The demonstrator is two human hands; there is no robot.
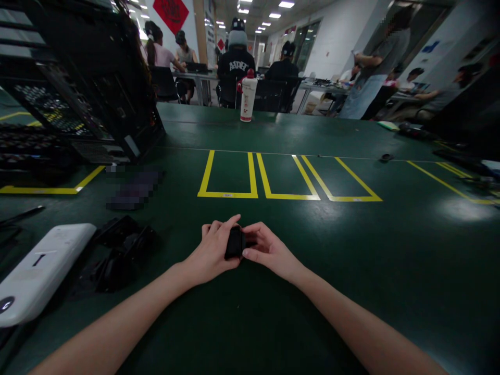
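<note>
A small black box-shaped object (234, 242) is held low over the green table, near the middle of the view. My left hand (216, 245) is closed round its left side, with the fingers over the far edge and the thumb at the near edge. From the right, my right hand (269, 247) grips the object's right side, its thumb and fingertips touching it. The right fingers partly hide a dark part at that side, so I cannot tell what it is. The object's exact kind does not show.
Yellow tape frames (234, 196) mark the green table (304, 323) beyond my hands. On the left are a white device (47, 265), black straps or gear (117, 255) and a large black computer case (105, 94). A white bottle (248, 99) stands at the far edge. People sit beyond.
</note>
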